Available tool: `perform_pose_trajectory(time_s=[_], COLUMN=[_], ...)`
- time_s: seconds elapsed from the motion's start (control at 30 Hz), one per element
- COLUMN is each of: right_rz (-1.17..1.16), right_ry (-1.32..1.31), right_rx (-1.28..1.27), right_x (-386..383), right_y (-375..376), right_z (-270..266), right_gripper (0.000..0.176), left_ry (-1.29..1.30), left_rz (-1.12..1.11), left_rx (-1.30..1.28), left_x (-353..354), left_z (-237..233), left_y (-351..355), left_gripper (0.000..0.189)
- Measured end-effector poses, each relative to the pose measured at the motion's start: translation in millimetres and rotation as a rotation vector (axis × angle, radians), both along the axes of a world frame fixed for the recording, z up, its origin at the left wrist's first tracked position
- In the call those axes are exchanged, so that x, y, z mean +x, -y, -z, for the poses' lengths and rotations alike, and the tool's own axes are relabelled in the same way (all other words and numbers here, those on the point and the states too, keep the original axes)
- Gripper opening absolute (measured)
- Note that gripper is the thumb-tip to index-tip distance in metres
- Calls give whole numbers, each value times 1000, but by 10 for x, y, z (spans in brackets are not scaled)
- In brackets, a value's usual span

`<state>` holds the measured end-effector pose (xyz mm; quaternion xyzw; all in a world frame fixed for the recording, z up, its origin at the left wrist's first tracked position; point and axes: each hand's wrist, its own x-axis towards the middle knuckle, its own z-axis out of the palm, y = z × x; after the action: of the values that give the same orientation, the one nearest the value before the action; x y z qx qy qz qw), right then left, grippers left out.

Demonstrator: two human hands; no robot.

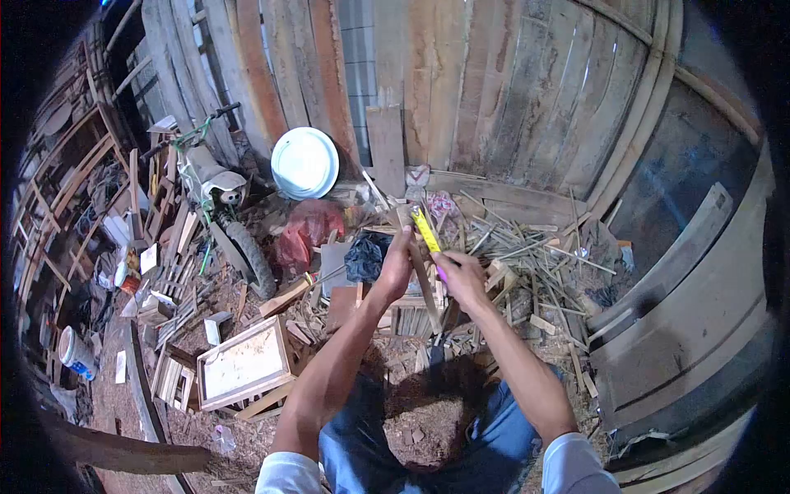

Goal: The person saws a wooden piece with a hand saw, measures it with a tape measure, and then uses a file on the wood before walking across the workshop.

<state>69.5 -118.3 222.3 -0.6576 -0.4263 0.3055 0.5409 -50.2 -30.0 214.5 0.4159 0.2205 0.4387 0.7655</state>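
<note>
In the head view, my left hand (397, 265) is closed round the upper part of a narrow wooden strip (426, 290), which slants down toward my knees. My right hand (462, 278) is closed on a tape measure, whose body is mostly hidden by the fingers with a bit of purple showing. The yellow blade (425, 230) stretches from that hand up to the top end of the strip, close to my left fingertips. Behind my left hand lies a black plastic bag (368, 257) on the cluttered ground.
A wooden frame box (247, 365) sits at the lower left. A small bicycle (239, 247) and a white round lid (304, 163) are near the plank wall (527, 99). Thin sticks (527, 247) litter the right side, beside a large board (683, 346).
</note>
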Motion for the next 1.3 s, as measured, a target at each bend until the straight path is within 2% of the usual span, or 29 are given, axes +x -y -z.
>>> perform_pose_trajectory(time_s=[0.03, 0.07, 0.1, 0.2, 0.3, 0.33, 0.37, 0.43, 0.47, 0.6, 0.7, 0.77, 0.87, 0.97, 1.03, 1.1, 1.23, 1.3], right_rz=[59, 71, 81, 54, 16, -48, -28, 42, 47, 1, 1, 16, 6, -6, -9, 57, 72, 40], right_ry=[-70, -53, -34, -120, -156, -288, -258, -93, -94, -182, -198, -24, -129, -122, -74, 125, 120, 39], right_rx=[90, 66, 42, 49, 5, -5, -32, -18, -20, 14, 21, 72, 47, 6, 75, 182, 166, 130], right_x=[-48, -56, -42, -40, -17, 22, 3, -33, -14, 63, 103, 97, 65, 103, 108, 86, 122, 85], right_y=[-45, -84, -120, -125, -153, -115, -91, -55, -38, -45, -108, -136, -45, -51, -48, -21, -106, -31], right_z=[69, 81, 82, 40, 45, 72, 65, 5, -3, -30, 149, 199, 91, 64, 94, 59, 235, 104], right_gripper=[27, 25, 22, 17, 19, 17, 16, 15, 15, 16, 16, 16, 17, 19, 20, 19, 20, 20], left_ry=[-125, -248, -247, -413, -404, -371, -296, -404, -331, -309, -296, -328, -329, -331, -327, -241, -271, -265], left_rz=[-61, -123, -119, -203, -239, -148, -129, -139, -96, -30, -2, -24, -63, -20, -15, -9, 4, -1], left_rx=[76, 153, 151, 417, 497, 370, 347, 476, 410, 390, 417, 406, 417, 433, 425, 358, 421, 416], left_x=[36, 66, 85, 43, -5, -39, -57, -81, -82, -124, -125, -116, -75, -116, -126, -129, -158, -163], left_z=[21, 29, 35, 45, 24, 41, -32, 69, -19, -94, -96, -80, -97, -149, -145, -143, -171, -201], left_y=[-7, -10, -15, -66, -96, -106, -43, -156, -110, -105, -91, -63, -54, -71, -68, -73, -65, -28], left_gripper=[38, 35, 35, 24, 21, 20, 21, 22, 22, 22, 20, 19, 18, 17, 16, 16, 16, 17])
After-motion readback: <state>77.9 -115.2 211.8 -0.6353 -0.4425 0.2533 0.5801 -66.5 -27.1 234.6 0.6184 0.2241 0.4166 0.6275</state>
